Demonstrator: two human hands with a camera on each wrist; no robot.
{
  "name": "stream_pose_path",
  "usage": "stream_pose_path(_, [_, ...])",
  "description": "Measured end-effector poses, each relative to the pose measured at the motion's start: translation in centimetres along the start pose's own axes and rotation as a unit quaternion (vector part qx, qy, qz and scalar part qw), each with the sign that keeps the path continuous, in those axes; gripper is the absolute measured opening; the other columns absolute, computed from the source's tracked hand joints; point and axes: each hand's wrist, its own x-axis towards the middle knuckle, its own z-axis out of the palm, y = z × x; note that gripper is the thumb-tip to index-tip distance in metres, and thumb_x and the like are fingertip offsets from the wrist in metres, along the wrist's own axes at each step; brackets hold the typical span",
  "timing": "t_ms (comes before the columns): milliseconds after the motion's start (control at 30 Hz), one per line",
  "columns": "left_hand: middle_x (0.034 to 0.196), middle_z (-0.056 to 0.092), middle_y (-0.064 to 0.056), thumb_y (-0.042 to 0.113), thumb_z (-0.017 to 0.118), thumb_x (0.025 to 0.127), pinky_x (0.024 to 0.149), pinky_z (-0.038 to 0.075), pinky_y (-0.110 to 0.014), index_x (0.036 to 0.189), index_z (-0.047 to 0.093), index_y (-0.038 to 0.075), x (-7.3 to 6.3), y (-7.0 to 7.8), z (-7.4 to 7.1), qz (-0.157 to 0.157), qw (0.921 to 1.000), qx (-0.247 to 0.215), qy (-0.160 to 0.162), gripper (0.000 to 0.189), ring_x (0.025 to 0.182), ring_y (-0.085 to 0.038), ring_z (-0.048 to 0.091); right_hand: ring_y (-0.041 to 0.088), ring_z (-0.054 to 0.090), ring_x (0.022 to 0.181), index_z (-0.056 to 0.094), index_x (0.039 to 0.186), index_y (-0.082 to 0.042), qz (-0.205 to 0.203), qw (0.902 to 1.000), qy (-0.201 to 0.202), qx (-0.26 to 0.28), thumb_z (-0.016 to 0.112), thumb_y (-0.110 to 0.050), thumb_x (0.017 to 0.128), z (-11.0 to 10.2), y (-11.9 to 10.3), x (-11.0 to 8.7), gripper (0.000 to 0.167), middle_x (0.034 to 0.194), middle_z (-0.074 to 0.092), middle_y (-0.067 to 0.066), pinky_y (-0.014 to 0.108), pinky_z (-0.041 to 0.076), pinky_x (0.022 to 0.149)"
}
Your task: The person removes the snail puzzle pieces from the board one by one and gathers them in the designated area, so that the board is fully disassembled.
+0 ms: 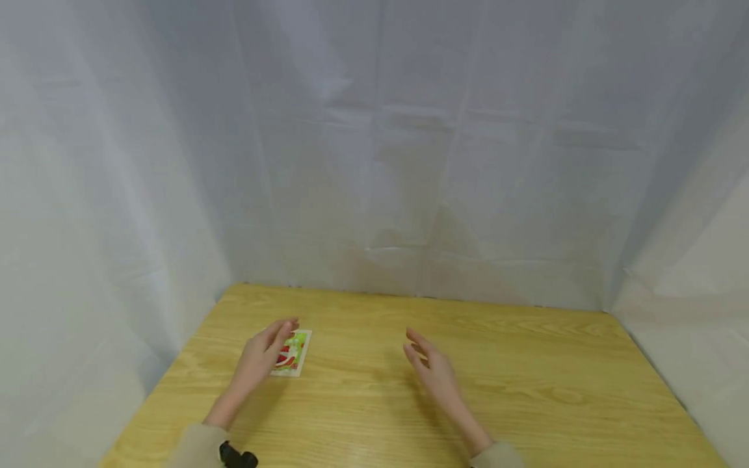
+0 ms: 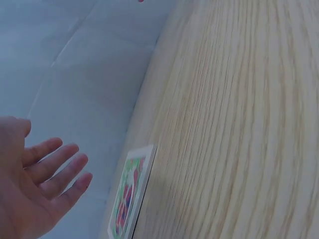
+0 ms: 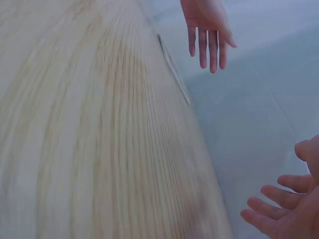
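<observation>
A flat rectangular picture piece (image 1: 297, 354) with a white border and a red and green print lies on the left part of the wooden table. My left hand (image 1: 261, 356) hovers over it in the head view, covering its left side. In the left wrist view, that hand's fingers are loosely extended, apart from the picture piece (image 2: 130, 191), and nothing is in them. My right hand (image 1: 433, 374) is held above the table further right, its fingers relaxed and holding nothing. The right wrist view shows the right hand (image 3: 294, 199) near, with the left hand (image 3: 209, 25) beyond.
The light wooden table (image 1: 526, 377) has its far edge against a pale hanging curtain (image 1: 409, 162). More of the curtain hangs along the left and right sides. A black band (image 1: 236, 455) sits at the left wrist, by the beige sleeve.
</observation>
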Motion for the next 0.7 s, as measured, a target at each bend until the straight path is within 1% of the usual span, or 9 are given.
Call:
stream_pose_path(33, [0.127, 0.069, -0.017, 0.029, 0.041, 0.111, 0.081, 0.06, -0.036, 0.135, 0.062, 0.0, 0.0, -0.3, -0.4, -0.008, 0.9999, -0.005, 0.006, 0.043, 0.108, -0.036, 0.069, 0.042, 0.058, 0.126, 0.05, 0.145, 0.004, -0.001, 1.0, -0.001, 0.007, 0.051, -0.028, 0.107, 0.4, -0.1, 0.1, 0.05, 0.145, 0.055, 0.022, 0.056, 0.051, 0.1])
stream_pose_path(100, [0.125, 0.069, -0.021, 0.029, 0.04, 0.111, 0.084, 0.06, -0.042, 0.133, 0.062, -0.003, 0.1, -0.9, -1.1, -0.026, 0.9994, -0.017, 0.014, 0.044, 0.107, -0.039, 0.069, 0.041, 0.061, 0.123, 0.053, 0.142, 0.005, 0.001, 0.9998, -0.001, 0.019, 0.051, -0.028, 0.107, 1.1, -0.2, 0.4, 0.048, 0.141, 0.058, 0.022, 0.055, 0.051, 0.099])
stream_pose_path(133, [0.124, 0.069, -0.023, 0.029, 0.04, 0.111, 0.083, 0.06, -0.044, 0.133, 0.061, -0.004, 0.2, -1.2, -1.5, -0.035, 0.999, -0.021, 0.018, 0.045, 0.107, -0.04, 0.068, 0.041, 0.061, 0.122, 0.054, 0.142, 0.005, 0.002, 0.9997, -0.002, 0.023, 0.05, -0.028, 0.108, 1.5, -0.3, 0.5, 0.048, 0.14, 0.059, 0.022, 0.054, 0.051, 0.099])
stream_pose_path(200, [0.123, 0.068, -0.026, 0.03, 0.039, 0.111, 0.083, 0.061, -0.044, 0.132, 0.061, -0.006, 0.2, -1.8, -2.2, -0.057, 0.9979, -0.021, 0.023, 0.047, 0.107, -0.042, 0.068, 0.039, 0.061, 0.123, 0.055, 0.142, 0.004, 0.014, 0.9991, -0.007, 0.04, 0.049, -0.03, 0.108, 2.1, -0.4, 0.7, 0.048, 0.139, 0.06, 0.02, 0.052, 0.052, 0.1])
stream_pose_path(267, [0.124, 0.066, -0.028, 0.03, 0.039, 0.111, 0.083, 0.061, -0.042, 0.132, 0.06, -0.007, 0.2, -2.4, -2.8, -0.077, 0.9967, -0.008, 0.025, 0.048, 0.109, -0.042, 0.068, 0.039, 0.061, 0.123, 0.054, 0.142, 0.004, 0.025, 0.9977, -0.015, 0.062, 0.048, -0.031, 0.108, 2.6, -0.5, 0.9, 0.049, 0.139, 0.061, 0.02, 0.05, 0.053, 0.1])
stream_pose_path(333, [0.126, 0.065, -0.03, 0.029, 0.039, 0.111, 0.084, 0.061, -0.041, 0.133, 0.059, -0.009, 0.3, -3.0, -3.4, -0.1, 0.9949, 0.003, 0.017, 0.048, 0.11, -0.042, 0.067, 0.04, 0.061, 0.124, 0.052, 0.143, 0.005, 0.032, 0.9949, -0.029, 0.091, 0.048, -0.031, 0.109, 3.1, -0.7, 1.0, 0.05, 0.14, 0.059, 0.021, 0.049, 0.053, 0.099])
stream_pose_path(433, [0.129, 0.062, -0.032, 0.027, 0.038, 0.111, 0.083, 0.061, -0.039, 0.134, 0.056, -0.012, 0.3, -3.8, -4.1, -0.129, 0.9916, 0.011, -0.001, 0.048, 0.113, -0.043, 0.065, 0.041, 0.061, 0.122, 0.049, 0.144, 0.007, 0.046, 0.9877, -0.046, 0.142, 0.048, -0.029, 0.109, 3.7, -0.9, 1.3, 0.051, 0.141, 0.057, 0.024, 0.049, 0.053, 0.099])
stream_pose_path(500, [0.132, 0.059, -0.033, 0.028, 0.037, 0.112, 0.083, 0.061, -0.039, 0.136, 0.054, -0.013, 0.4, -4.1, -4.4, -0.147, 0.989, 0.006, -0.016, 0.05, 0.116, -0.045, 0.063, 0.041, 0.06, 0.123, 0.048, 0.145, 0.008, 0.058, 0.9818, -0.057, 0.171, 0.048, -0.028, 0.109, 4.2, -1.1, 1.4, 0.052, 0.142, 0.056, 0.025, 0.051, 0.052, 0.1])
stream_pose_path(700, [0.133, 0.058, -0.034, 0.026, 0.036, 0.111, 0.083, 0.061, -0.037, 0.136, 0.051, -0.017, 0.8, -4.8, -4.7, -0.184, 0.982, -0.022, -0.037, 0.052, 0.118, -0.045, 0.062, 0.042, 0.061, 0.122, 0.046, 0.145, 0.011, 0.102, 0.9634, -0.079, 0.235, 0.046, -0.028, 0.11, 5.6, -1.7, 2.1, 0.052, 0.14, 0.057, 0.026, 0.052, 0.053, 0.099])
